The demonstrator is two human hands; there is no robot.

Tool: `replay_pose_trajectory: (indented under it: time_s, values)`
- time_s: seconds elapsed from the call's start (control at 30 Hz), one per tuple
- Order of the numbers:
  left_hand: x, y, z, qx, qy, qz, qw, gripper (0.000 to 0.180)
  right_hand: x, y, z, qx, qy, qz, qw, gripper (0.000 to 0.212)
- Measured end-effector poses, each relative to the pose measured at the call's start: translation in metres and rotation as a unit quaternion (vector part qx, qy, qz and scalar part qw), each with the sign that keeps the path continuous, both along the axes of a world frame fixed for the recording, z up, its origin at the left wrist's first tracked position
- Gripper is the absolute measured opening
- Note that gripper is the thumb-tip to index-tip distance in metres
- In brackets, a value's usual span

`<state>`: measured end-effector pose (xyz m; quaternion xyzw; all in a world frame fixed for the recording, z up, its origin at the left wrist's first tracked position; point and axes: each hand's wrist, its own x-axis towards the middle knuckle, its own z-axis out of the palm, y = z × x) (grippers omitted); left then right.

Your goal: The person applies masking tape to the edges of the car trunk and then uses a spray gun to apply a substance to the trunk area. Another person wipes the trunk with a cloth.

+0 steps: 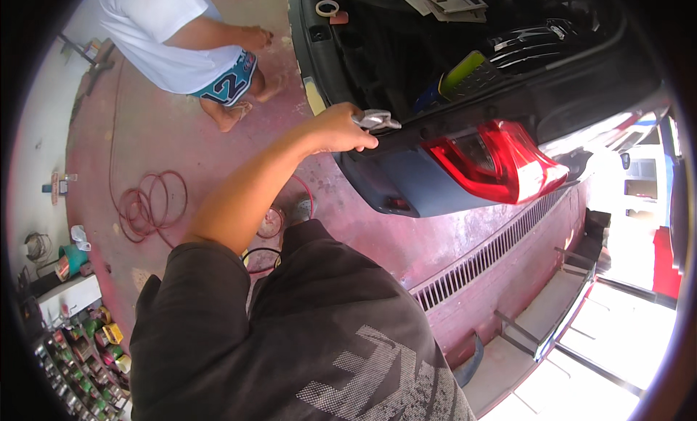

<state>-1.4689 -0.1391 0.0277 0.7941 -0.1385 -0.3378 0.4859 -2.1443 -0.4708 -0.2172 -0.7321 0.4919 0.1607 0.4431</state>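
Observation:
My left hand (337, 129) reaches out to the rear edge of a car's open boot (406, 65). Its fingers are closed on a small white and silver object (379, 119) that rests on the boot sill; what kind of object it is I cannot tell. Just right of the hand sits the red tail light (501, 161), above the grey-blue bumper (406, 185). My right hand is out of the picture. My dark shirt (305, 334) fills the lower middle.
Another person (181, 36) in a white shirt and blue patterned shorts bends over at the upper left. A coiled red hose (154, 203) lies on the red floor. A drain grate (494, 252) runs to the right. Paint cans (94, 341) stand at the lower left. Newspaper (443, 0) lies in the boot.

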Motion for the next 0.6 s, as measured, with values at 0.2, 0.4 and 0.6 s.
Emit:
replay_pose_trajectory:
  time_s: [0.2,0.4,0.6]
  values:
    - [0.052,-0.012,-0.041,-0.026,-0.036,-0.066,0.997,0.041,0.087,0.039,0.031,-0.01,-0.045,-0.038,0.998,0.032]
    - [0.043,-0.036,-0.049,-0.028,-0.123,-0.16,0.979,0.03,0.15,0.088,0.059,-0.043,-0.072,-0.035,0.996,0.033]
    - [0.049,-0.051,-0.059,-0.007,-0.141,-0.139,0.98,0.033,0.155,0.112,0.06,-0.03,-0.034,-0.074,0.996,0.033]
